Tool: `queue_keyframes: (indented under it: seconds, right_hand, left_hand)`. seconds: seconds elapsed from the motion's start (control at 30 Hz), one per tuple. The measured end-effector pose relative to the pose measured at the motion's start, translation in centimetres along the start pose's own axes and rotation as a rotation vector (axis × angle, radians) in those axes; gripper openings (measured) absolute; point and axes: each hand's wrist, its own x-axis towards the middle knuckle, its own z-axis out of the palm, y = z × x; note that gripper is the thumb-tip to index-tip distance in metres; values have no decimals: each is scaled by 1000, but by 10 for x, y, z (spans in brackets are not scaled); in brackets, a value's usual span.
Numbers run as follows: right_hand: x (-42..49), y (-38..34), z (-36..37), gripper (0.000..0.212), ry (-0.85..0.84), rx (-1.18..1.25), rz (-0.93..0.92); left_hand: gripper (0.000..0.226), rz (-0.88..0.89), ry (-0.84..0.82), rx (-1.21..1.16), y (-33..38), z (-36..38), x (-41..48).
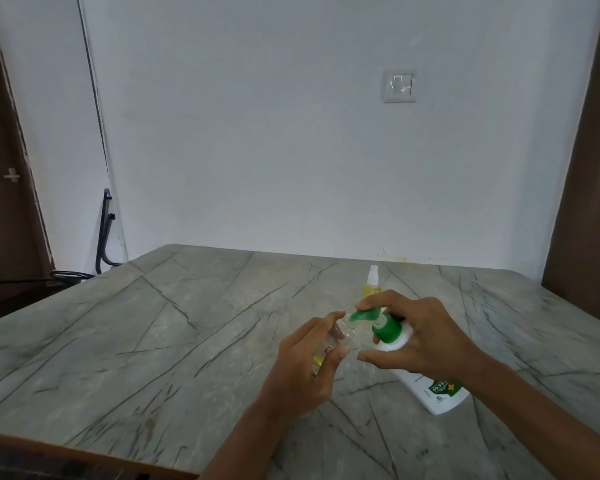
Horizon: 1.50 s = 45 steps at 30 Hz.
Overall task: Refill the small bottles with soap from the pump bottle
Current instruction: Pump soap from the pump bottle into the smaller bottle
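**Soap may miss the narrow mouth**

My left hand (309, 368) grips the small bottle (342, 330) with the fingers curled round it. It holds the bottle tilted above the table (153, 341), the mouth just at the green spout (364, 315). My right hand (426, 337) is closed round the neck of the leaning pump bottle (430, 393), forefinger on the spout. If I press while the mouth is not exactly under the tip, soap will run over my fingers and my grip may slip. A second small bottle (373, 284) stands behind, near enough to knock over.

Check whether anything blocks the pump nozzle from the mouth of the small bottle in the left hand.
Nothing visible. The pump bottle's green nozzle sits right at the clear small bottle's uncapped neck; the capped spray bottle stands behind, out of the path.
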Motion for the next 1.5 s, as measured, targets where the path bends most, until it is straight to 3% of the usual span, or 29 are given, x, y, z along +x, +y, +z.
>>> queue_keyframes:
  seconds: [0.2, 0.5, 1.03, 1.5]
  right_hand:
    - [-1, 3, 1, 52, 37, 17, 3]
    - [0, -2, 1, 60, -30, -110, 7]
    - [1, 2, 1, 51, 19, 19, 3]
    - [2, 0, 0, 71, -58, -136, 3]
  left_hand:
    - [38, 16, -21, -9, 2, 1, 0]
    - [40, -2, -3, 2, -1, 0, 1]
    - [39, 14, -35, -4, 1, 0, 1]
    - [39, -43, 13, 19, 5, -1, 4]
